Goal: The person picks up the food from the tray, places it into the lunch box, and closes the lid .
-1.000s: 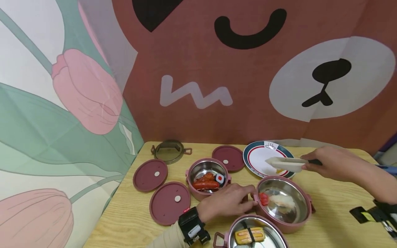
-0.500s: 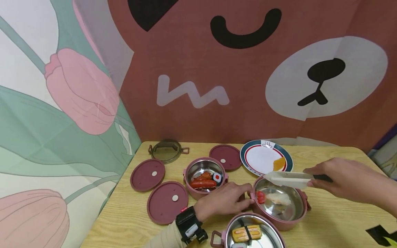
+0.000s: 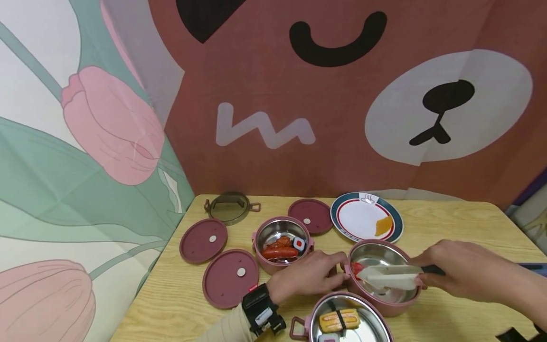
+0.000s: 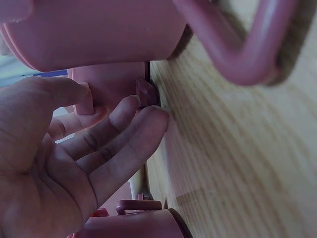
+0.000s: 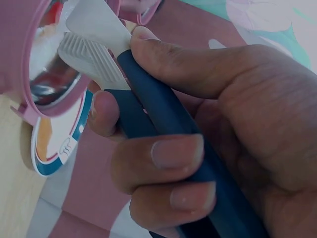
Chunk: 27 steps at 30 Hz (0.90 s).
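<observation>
My left hand reaches between the pink pots and pinches the small side tab of the right-hand pot between thumb and index finger. The other fingers extend below the tab in the left wrist view. My right hand grips tongs with dark blue handles and white ridged tips. Those tips are down inside the right-hand pot, over a whitish toy food piece that they mostly cover in the head view. Whether they squeeze it, I cannot tell. A red piece lies at the pot's left wall.
Left pot holds a red sausage and a sushi roll. Front pot holds a yellow banded piece. Behind stand a plate with an orange piece, maroon lids and a see-through lid.
The right hand has brought the tongs from over the plate forward and down into the right-hand pot. My left hand has kept its hold on the pot's tab.
</observation>
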Available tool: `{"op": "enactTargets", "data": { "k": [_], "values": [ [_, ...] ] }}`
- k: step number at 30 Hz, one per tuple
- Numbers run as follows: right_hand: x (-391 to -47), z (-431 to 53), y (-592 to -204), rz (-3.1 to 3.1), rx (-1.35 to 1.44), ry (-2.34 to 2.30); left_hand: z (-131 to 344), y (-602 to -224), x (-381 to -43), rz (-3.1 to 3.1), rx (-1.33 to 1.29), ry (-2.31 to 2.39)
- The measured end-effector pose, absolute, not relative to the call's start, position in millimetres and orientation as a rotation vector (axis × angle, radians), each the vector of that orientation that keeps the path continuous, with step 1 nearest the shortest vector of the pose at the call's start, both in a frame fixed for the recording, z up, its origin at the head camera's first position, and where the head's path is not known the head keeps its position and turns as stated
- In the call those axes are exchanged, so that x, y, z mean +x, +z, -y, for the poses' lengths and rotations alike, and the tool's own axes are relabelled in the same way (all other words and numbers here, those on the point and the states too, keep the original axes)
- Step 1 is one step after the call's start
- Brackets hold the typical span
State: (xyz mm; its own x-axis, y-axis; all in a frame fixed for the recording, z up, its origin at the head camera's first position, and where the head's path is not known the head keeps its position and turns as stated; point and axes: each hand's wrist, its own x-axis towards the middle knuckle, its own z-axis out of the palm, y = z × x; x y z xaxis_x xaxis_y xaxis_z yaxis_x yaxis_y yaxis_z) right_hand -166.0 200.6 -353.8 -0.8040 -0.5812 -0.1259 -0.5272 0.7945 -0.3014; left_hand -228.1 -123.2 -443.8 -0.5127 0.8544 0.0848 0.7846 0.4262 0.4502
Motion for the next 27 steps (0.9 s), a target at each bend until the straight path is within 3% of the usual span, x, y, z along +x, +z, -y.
{"op": "enactTargets", "data": {
  "k": [17, 27],
  "values": [
    [-176, -185, -369, -2.68, -0.693, -0.377, 123, -446, -228, -2.492, 1.429, 0.702],
    [-171, -188, -353, -2.71, -0.71, -0.415, 123, -446, -229, -2.498, 1.447, 0.698]
  ]
}}
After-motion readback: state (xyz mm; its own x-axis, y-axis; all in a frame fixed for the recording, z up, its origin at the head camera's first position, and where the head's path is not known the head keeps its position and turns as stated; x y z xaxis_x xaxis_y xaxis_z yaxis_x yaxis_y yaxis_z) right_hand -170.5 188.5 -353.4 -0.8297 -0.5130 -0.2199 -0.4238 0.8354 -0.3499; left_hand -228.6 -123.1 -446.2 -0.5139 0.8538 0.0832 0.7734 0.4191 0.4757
